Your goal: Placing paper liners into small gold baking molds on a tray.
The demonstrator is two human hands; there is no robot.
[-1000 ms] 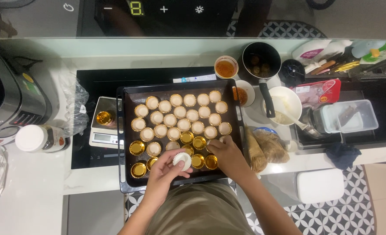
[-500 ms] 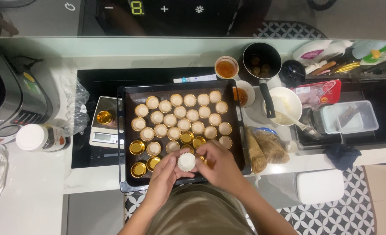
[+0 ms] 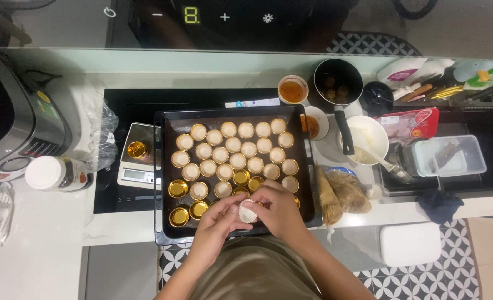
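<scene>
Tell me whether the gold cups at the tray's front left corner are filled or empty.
Empty. The gold cups show bare shiny foil inside, unlike the pale-filled cups farther back on the black tray.

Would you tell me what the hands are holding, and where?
Both hands, left hand and right hand, pinch a small white paper cup by its fluted rim.

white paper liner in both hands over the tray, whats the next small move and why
Probably lower the white paper liner into one of the empty gold cups at the near left of the black tray. Both the left hand and right hand pinch it just above that end, and most cups farther back already look lined in white while several near ones show bare gold.
</scene>
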